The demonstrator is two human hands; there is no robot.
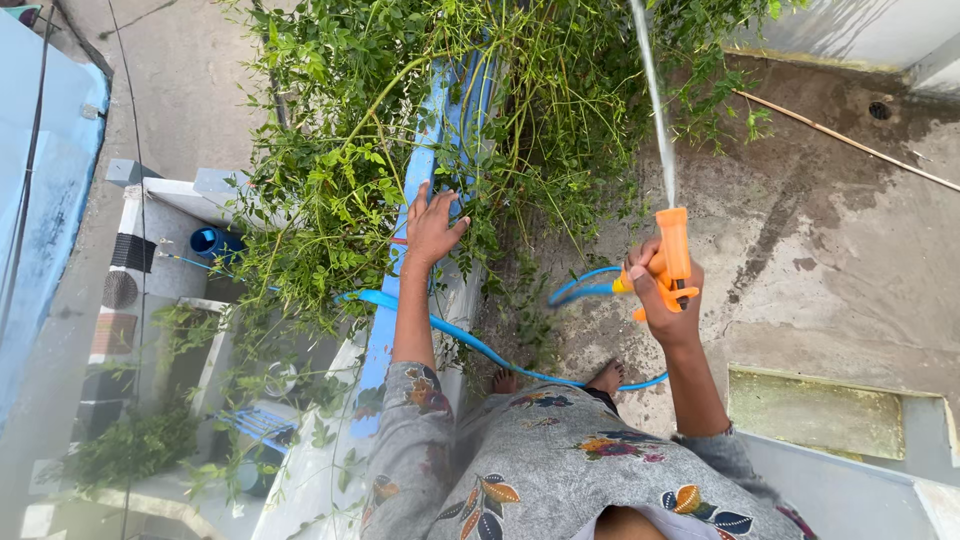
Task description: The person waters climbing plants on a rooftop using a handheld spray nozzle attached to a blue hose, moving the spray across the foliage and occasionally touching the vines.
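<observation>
My right hand (pixel 660 295) grips an orange spray nozzle (pixel 673 245) fixed to a blue hose (pixel 470 340). A thin jet of water (pixel 652 90) shoots from the nozzle toward the top of the view. My left hand (pixel 432 225) rests open, fingers spread, on the blue-painted parapet wall (pixel 415 180), among the stems of a green climbing plant (pixel 400 110) that covers the wall. The hose loops behind my arm and past my bare feet (pixel 606 377) on the concrete floor.
A wet, stained concrete terrace (pixel 830 250) lies to the right, with a floor drain (pixel 879 110) and a long thin stick (pixel 850 142). A raised slab (pixel 815 412) sits at lower right. Beyond the parapet, far below, are rooftops and a blue pipe (pixel 212 241).
</observation>
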